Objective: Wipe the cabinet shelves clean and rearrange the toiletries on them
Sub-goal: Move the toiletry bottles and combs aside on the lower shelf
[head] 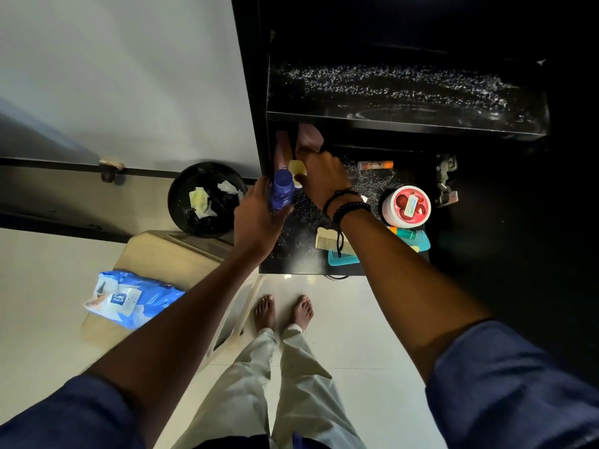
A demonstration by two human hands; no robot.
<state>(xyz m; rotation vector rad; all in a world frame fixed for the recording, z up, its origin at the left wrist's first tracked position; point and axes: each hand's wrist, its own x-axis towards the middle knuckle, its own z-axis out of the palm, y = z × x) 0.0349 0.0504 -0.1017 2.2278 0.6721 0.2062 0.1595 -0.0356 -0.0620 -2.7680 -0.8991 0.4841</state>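
My left hand (256,218) grips a blue bottle (282,189) at the left end of the lower black cabinet shelf (291,260). My right hand (322,176) reaches in just beside it and holds a pale yellow container (297,168); what its fingers do behind it is hidden. A pinkish bottle (282,150) and a brown one (309,136) stand behind them. On the same shelf lie a red-lidded jar (406,205), an orange tube (376,164), a beige comb (329,239), a teal comb (340,258) and a teal bottle (411,236). The upper shelf (405,123) is bare and streaked.
A black bin (181,202) with crumpled wipes stands on the floor left of the cabinet. A blue pack of wet wipes (129,296) lies on a beige stool (168,254). The cabinet's door hinge (445,179) sticks out at the right. My bare feet (283,311) stand on white tiles.
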